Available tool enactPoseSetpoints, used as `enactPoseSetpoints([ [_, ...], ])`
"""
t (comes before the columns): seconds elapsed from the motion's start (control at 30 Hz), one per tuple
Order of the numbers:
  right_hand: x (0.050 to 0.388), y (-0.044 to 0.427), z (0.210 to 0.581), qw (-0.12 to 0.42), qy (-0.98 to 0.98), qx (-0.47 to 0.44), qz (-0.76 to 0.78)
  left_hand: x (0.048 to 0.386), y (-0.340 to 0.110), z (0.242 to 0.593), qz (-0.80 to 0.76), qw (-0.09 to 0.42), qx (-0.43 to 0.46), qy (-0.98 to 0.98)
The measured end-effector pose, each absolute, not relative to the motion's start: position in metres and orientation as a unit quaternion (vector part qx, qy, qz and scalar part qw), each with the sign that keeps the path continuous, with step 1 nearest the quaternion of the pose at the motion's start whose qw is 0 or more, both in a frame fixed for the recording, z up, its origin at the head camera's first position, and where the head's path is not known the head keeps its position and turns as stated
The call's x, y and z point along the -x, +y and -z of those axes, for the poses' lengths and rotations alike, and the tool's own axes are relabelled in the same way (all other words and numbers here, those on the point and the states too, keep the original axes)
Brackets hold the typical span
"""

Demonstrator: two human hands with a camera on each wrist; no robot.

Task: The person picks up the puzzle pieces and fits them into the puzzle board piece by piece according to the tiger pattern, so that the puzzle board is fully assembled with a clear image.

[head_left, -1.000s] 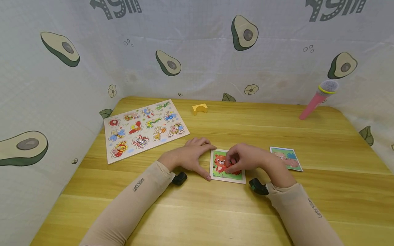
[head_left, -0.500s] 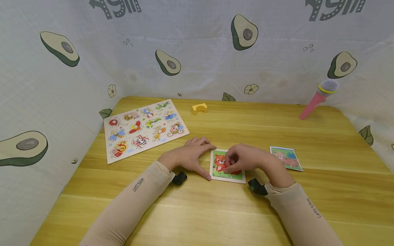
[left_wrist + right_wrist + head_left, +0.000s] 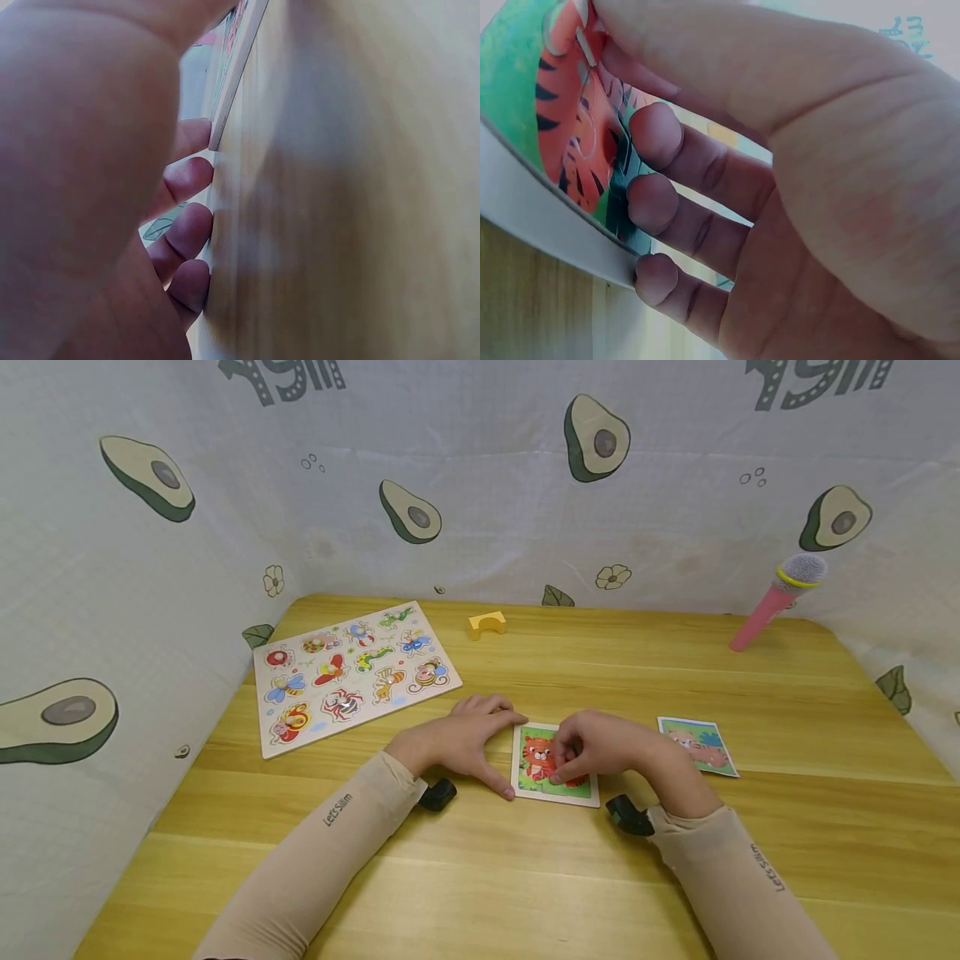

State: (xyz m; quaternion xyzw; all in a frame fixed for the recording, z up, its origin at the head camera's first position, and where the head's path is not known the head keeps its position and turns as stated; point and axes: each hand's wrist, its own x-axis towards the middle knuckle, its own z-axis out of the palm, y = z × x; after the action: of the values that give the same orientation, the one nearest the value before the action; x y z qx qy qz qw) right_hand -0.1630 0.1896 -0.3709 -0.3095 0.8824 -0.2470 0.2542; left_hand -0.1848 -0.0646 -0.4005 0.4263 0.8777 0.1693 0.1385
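Note:
A small square jigsaw puzzle (image 3: 536, 787) with an orange tiger on green lies flat before me. My left hand (image 3: 468, 745) spans its left side, thumb at the near corner and index finger at the far one. The left wrist view shows those fingers (image 3: 191, 176) by the board's edge. Over the tiger, my right hand (image 3: 600, 745) brings thumb and index finger together. The right wrist view has them at a slightly raised puzzle piece (image 3: 585, 45), seemingly pinching it; their tips are partly cut off. Its other fingers (image 3: 654, 202) are bent near the tiger picture (image 3: 577, 142).
Right of the puzzle lies a picture card (image 3: 701, 747) with a pale tiger. An insect peg board (image 3: 341, 677) is at the back left. A yellow arch block (image 3: 487, 624) and a pink toy microphone (image 3: 772, 606) stand farther back on the wooden table (image 3: 480, 885).
My right fingertips shifted slightly left over the tiger, then back to the right. The left hand and the board stayed in place.

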Motion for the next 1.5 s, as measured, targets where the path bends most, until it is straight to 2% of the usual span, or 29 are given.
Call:
enactPoseSetpoints([
  [0.63, 0.16, 0.188, 0.37, 0.239, 0.899, 0.288, 0.229, 0.185, -0.063, 0.402, -0.166, 0.136, -0.428, 0.878],
  [0.9, 0.16, 0.185, 0.368, 0.234, 0.911, 0.253, 0.225, 0.186, -0.064, 0.403, -0.166, 0.136, -0.426, 0.879],
  [1.2, 0.166, 0.2, 0.368, 0.262, 0.887, 0.271, 0.268, 0.186, -0.064, 0.402, -0.173, 0.141, -0.424, 0.878],
  [1.5, 0.167, 0.2, 0.368, 0.239, 0.908, 0.242, 0.246, 0.186, -0.064, 0.401, -0.182, 0.148, -0.42, 0.877],
])
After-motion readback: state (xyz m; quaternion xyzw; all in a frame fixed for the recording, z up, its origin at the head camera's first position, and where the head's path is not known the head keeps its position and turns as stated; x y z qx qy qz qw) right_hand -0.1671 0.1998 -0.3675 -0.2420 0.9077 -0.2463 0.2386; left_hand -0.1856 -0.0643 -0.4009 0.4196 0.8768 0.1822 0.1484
